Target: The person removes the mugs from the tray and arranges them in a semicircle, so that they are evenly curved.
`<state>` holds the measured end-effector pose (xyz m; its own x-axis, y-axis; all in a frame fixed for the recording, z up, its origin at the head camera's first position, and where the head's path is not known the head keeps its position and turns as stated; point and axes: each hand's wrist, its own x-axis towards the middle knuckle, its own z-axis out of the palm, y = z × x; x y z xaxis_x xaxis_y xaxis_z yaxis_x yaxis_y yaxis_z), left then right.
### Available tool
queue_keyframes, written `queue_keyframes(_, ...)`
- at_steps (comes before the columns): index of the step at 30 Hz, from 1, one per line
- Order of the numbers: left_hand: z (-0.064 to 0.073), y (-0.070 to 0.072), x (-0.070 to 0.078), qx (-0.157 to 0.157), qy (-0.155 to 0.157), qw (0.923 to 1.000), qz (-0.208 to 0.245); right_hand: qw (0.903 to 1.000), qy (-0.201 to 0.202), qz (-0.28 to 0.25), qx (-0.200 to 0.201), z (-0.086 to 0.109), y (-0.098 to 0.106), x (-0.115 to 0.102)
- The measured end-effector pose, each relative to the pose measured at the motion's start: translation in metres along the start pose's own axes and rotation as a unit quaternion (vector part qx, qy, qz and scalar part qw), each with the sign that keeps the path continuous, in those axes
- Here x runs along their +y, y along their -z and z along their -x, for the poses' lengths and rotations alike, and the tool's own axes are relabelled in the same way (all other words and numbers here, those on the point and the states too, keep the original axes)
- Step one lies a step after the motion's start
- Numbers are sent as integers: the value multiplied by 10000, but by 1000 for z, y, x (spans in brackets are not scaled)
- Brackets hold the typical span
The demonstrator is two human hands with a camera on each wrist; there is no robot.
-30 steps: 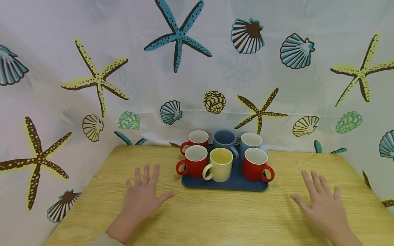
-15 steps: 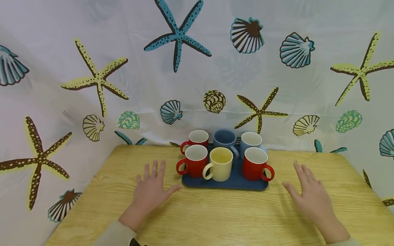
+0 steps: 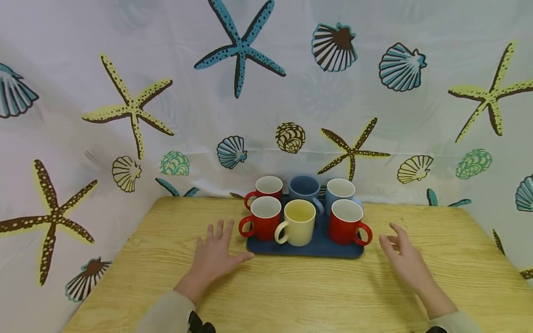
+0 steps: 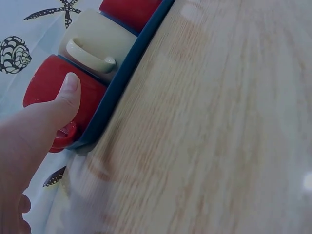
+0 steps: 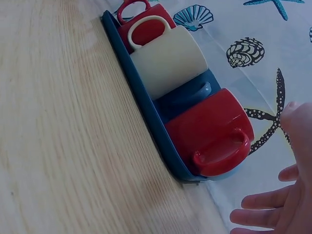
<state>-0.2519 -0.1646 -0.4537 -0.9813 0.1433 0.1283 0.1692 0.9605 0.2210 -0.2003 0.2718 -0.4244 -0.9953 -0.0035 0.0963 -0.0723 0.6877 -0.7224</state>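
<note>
A dark blue tray (image 3: 308, 249) carries several mugs. At its front stand a left red mug (image 3: 266, 226), a cream mug (image 3: 300, 229) and a right red mug (image 3: 343, 229). Behind them are another red mug (image 3: 268, 186), a blue mug (image 3: 304, 187) and a light blue mug (image 3: 339, 188) with a white inside. My left hand (image 3: 210, 259) hovers left of the tray, fingers spread, thumb pointing towards the tray's corner. To the right of the tray is my right hand (image 3: 408, 261), fingers loosely bent, near the right red mug's handle. Neither hand holds anything.
The wooden table (image 3: 291, 296) extends in front of and to both sides of the tray. Behind it hangs a white curtain (image 3: 266, 115) printed with starfish and shells, close to the back mugs.
Both hands have moved inward towards the tray, the left one rightward and the right one leftward. The right fingers have bent from being spread. Tray and mugs stay put.
</note>
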Motion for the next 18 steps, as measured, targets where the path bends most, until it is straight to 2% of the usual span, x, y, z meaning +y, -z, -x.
queue_keyframes(5, -9, -8, 0, 8, -86, 10000, -24, 9994, -270, -159, -121, -7, -6, -2)
queue_keyframes(8, -15, -11, 0, -22, -126, 9999, 66, 9993, -293, -175, -122, -11, -10, -2)
queue_keyframes(12, -23, -16, -4, -102, -279, 9982, 512, 9986, -362, -345, -155, -15, -15, -2)
queue_keyframes(18, -33, -25, -15, -147, -445, 9911, 1247, 9962, -513, -674, -204, -20, -21, -2)
